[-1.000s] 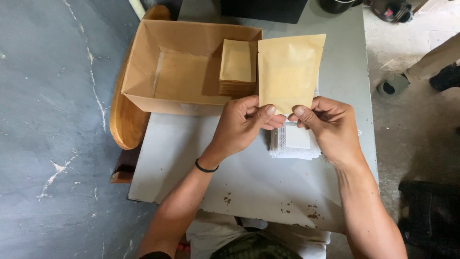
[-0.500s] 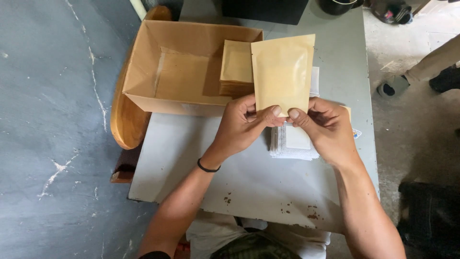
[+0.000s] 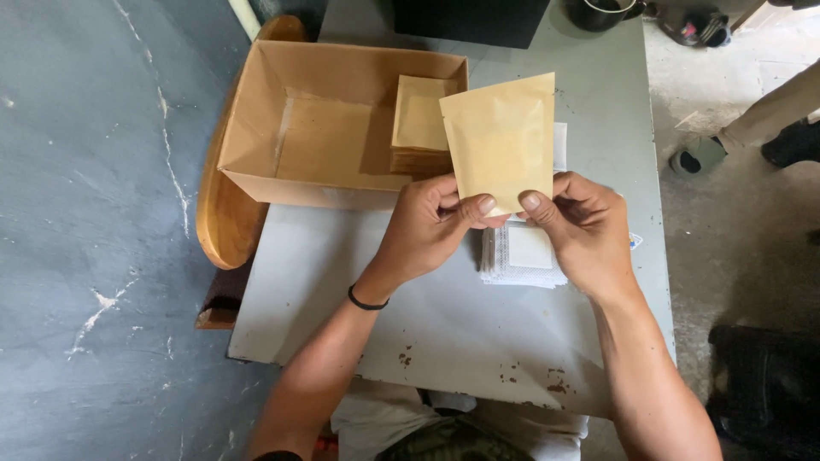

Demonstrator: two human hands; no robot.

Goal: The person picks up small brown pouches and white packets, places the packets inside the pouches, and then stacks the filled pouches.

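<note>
Both hands pinch the lower edge of a tan paper pouch (image 3: pixel 502 141), held upright above the grey table (image 3: pixel 342 282). My left hand (image 3: pixel 431 226) grips its lower left corner and my right hand (image 3: pixel 581 226) grips its lower right. Under the hands lies a stack of white sachets (image 3: pixel 523 254). Behind the pouch, an open cardboard box (image 3: pixel 316 128) holds a stack of the same tan pouches (image 3: pixel 418 119) in its right corner.
A curved wooden board (image 3: pixel 224 213) sticks out under the box at the table's left edge. A black object (image 3: pixel 470 17) and a dark cup (image 3: pixel 598 10) sit at the far edge. Another person's leg and sandalled foot (image 3: pixel 709 152) are on the floor to the right.
The pouch has shifted left and tilted slightly anticlockwise in my hands. It now covers more of the box's right corner.
</note>
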